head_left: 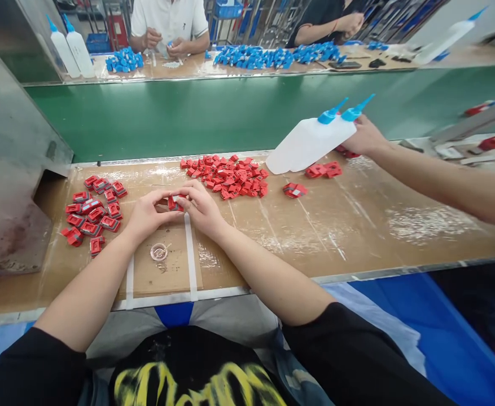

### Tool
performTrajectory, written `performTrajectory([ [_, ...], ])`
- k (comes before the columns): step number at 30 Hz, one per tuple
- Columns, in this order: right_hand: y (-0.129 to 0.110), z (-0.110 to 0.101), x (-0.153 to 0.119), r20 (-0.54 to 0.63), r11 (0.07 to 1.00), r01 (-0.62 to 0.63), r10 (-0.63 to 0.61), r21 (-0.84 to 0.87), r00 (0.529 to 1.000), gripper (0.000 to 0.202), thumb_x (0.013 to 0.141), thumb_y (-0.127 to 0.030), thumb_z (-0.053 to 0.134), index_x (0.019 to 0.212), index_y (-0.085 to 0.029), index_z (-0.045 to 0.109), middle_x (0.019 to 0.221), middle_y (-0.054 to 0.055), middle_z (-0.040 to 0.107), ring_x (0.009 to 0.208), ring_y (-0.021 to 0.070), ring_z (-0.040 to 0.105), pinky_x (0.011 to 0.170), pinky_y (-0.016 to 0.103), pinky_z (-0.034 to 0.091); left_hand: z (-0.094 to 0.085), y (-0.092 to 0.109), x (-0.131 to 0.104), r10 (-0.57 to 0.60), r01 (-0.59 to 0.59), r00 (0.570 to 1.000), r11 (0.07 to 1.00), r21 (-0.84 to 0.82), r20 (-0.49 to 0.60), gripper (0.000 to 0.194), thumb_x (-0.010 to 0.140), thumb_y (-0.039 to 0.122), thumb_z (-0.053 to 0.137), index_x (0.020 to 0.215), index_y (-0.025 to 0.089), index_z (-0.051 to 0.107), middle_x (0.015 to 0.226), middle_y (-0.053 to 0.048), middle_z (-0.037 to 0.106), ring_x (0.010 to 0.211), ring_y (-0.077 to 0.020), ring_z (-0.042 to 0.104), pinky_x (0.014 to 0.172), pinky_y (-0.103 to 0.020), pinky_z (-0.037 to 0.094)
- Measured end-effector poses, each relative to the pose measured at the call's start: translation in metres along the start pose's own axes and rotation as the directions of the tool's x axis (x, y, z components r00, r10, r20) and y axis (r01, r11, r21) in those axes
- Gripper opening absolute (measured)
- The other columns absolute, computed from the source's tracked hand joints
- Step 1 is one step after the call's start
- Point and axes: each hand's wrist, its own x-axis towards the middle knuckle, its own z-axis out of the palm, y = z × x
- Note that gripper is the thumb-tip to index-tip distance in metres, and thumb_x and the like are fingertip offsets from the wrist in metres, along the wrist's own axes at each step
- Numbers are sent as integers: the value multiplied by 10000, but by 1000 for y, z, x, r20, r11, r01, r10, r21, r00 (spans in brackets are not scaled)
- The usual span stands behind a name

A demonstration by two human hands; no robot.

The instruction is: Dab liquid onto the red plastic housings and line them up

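Between my left hand (148, 215) and my right hand (204, 210) is a small red plastic part (173, 203), gripped by the fingertips of both. The fingers cover much of it. Just beyond my right hand lies a heap of red plastic pieces (234, 177). To the left of my left hand, several red-and-grey parts (90, 207) are spread over the board. A small round clear dish (159, 252) sits on the cardboard between my forearms, next to a white tape strip (191, 256).
Two white squeeze bottles (309, 144) with blue nozzles lean at right of the heap. Beside them a co-worker's hand (368, 135) reaches in over red parts (323, 170). A metal housing (10, 158) stands at left. Across the green divider (179, 118), people handle blue parts (255, 56).
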Motion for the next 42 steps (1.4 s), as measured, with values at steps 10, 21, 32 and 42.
performTrajectory([
  [10, -4, 3, -4, -58, 996, -93, 92, -11, 994, 294, 1010, -483, 673, 1191, -298, 812, 925, 40, 573, 888, 200, 555, 843, 390, 547, -1, 1, -2, 121, -119, 991, 992, 35, -58, 456, 789, 431, 899, 1165, 207, 774, 1106, -72, 759, 962, -204, 743, 860, -359, 643],
  [21, 9, 4, -6, -44, 977, 123, -133, -175, 990, 316, 1069, -391, 587, 1331, -326, 751, 935, 49, 529, 885, 200, 542, 793, 383, 551, -4, -3, -4, 292, -281, 955, 948, 150, -58, 442, 814, 460, 881, 1169, 225, 762, 1122, -74, 746, 1042, -232, 716, 895, -390, 629],
  [32, -7, 8, 0, 149, 900, -278, 241, 336, 959, 753, 895, -727, 692, 1451, -225, 615, 1300, 127, 672, 1121, 229, 660, 969, 382, 593, -10, 13, -5, 447, -418, 893, 868, 269, -55, 421, 896, 422, 818, 1275, 264, 727, 1342, -86, 733, 1319, -257, 657, 1177, -509, 512],
  [42, -16, -2, 2, 333, 775, -455, 330, 439, 883, 476, 865, -612, 780, 1017, -163, 728, 987, 78, 759, 903, 198, 702, 870, 347, 582, -3, 14, -8, 209, -219, 972, 972, 91, 107, 464, 880, 318, 832, 1308, 222, 683, 1528, -129, 626, 1411, -293, 613, 1212, -490, 489],
])
